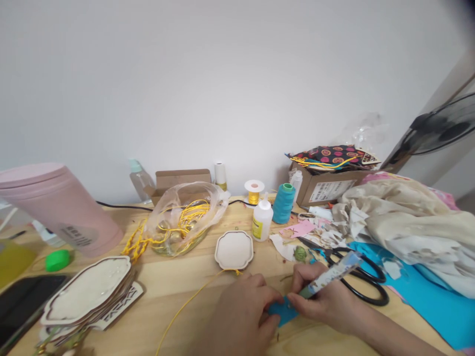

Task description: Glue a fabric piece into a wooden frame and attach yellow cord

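Observation:
My right hand (322,296) grips a pen (336,274) with a pale, patterned barrel, its tip end hidden by the fingers over a small piece of blue paper (284,312). From the other side, my left hand (245,311) is closed on the left edge of that paper, thumb and fingers curled at it on the wooden table. Just beyond my left hand lies a cream scalloped plaque (234,250) with a dark outline, a yellow cord (185,306) running from its lower edge. Black-handled scissors (365,277) lie right of my right hand.
Behind stand a glue bottle (262,221), a teal thread cone (283,203) and a yellow cord spool (254,192). Left are a plastic bag (185,217), stacked plaques (89,291), a phone (29,306) and a pink tumbler (63,207). Right are paper scraps, blue sheet (426,301) and cloth (408,222).

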Demonstrator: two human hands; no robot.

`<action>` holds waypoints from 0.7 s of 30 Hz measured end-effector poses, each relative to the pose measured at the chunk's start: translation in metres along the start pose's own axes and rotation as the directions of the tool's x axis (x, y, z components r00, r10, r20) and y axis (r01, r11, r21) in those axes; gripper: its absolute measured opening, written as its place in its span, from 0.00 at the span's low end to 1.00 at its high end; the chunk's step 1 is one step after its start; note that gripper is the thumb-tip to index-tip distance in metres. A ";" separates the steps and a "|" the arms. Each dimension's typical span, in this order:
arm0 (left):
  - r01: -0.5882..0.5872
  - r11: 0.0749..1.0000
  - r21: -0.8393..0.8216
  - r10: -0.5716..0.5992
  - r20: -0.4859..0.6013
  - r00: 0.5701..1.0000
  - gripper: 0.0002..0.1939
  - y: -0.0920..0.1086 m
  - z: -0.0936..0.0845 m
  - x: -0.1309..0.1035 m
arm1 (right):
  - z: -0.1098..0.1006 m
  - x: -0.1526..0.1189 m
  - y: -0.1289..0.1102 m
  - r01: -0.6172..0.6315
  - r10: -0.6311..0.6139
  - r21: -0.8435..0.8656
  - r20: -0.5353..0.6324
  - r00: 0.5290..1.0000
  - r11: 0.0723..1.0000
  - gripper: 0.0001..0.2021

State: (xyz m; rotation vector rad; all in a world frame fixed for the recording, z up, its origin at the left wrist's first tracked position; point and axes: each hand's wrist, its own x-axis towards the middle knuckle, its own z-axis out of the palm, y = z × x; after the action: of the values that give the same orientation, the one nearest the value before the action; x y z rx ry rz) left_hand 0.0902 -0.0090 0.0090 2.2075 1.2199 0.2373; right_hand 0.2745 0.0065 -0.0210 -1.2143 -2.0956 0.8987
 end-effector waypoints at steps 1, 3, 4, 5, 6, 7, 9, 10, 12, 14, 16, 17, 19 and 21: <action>-0.005 1.000 0.000 0.005 -0.003 1.000 0.12 0.000 0.000 0.000 | 0.000 0.000 0.000 0.002 -0.002 0.001 0.006 1.000 1.000 0.09; -0.007 1.000 -0.004 0.007 -0.005 1.000 0.12 -0.001 0.000 0.001 | 0.000 -0.001 0.000 0.018 -0.018 -0.003 0.012 1.000 1.000 0.09; -0.005 1.000 -0.007 0.005 -0.003 1.000 0.12 -0.001 0.000 0.001 | 0.000 -0.001 0.000 0.025 -0.025 -0.005 0.014 1.000 1.000 0.09; -0.003 1.000 -0.008 0.003 -0.001 1.000 0.12 -0.001 0.000 0.001 | 0.000 -0.001 0.000 0.027 -0.027 -0.006 0.019 0.999 1.000 0.09; -0.002 1.000 -0.007 0.002 -0.002 1.000 0.11 -0.001 -0.001 0.001 | 0.000 -0.001 0.000 0.024 -0.024 -0.005 0.023 0.999 1.000 0.09; -0.002 1.000 -0.006 0.002 -0.002 1.000 0.11 -0.001 -0.001 0.001 | 0.000 -0.001 0.000 0.019 -0.019 -0.002 0.026 0.999 1.000 0.10; 0.002 1.000 -0.003 -0.002 -0.002 1.000 0.11 0.000 -0.001 0.002 | 0.000 -0.001 0.000 0.006 -0.006 0.005 0.032 0.999 1.000 0.10; 0.003 1.000 -0.003 -0.003 -0.002 1.000 0.11 0.000 -0.001 0.001 | 0.000 -0.001 0.000 0.000 0.000 0.008 0.036 0.999 1.000 0.10; 0.001 1.000 -0.001 -0.001 0.001 1.000 0.11 0.000 0.000 0.001 | 0.000 0.000 -0.001 -0.009 0.009 0.014 0.035 0.999 1.000 0.10; -0.006 1.000 0.000 0.006 -0.002 1.000 0.11 0.000 0.000 0.000 | 0.000 0.000 -0.002 -0.014 0.014 0.017 0.024 1.000 1.000 0.11; -0.007 1.000 -0.002 0.007 -0.006 1.000 0.10 0.000 0.000 0.000 | 0.000 0.000 -0.002 -0.020 0.020 0.015 0.002 1.000 1.000 0.11; -0.005 1.000 -0.003 0.005 -0.008 1.000 0.10 0.000 0.000 0.000 | 0.001 0.000 -0.002 -0.020 0.020 0.014 -0.010 1.000 1.000 0.11; -0.003 1.000 -0.004 0.003 -0.007 1.000 0.10 0.000 -0.001 0.000 | 0.001 -0.001 -0.001 -0.013 0.014 0.014 -0.021 1.000 1.000 0.11; -0.003 1.000 -0.004 0.003 -0.003 1.000 0.09 0.000 -0.002 0.001 | 0.001 -0.001 0.000 -0.008 0.009 0.018 -0.020 1.000 1.000 0.11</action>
State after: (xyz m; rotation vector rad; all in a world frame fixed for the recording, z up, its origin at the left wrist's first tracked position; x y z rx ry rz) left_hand 0.0896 -0.0074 0.0103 2.2063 1.2158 0.2441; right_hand 0.2742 0.0053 -0.0223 -1.2193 -2.0641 0.9033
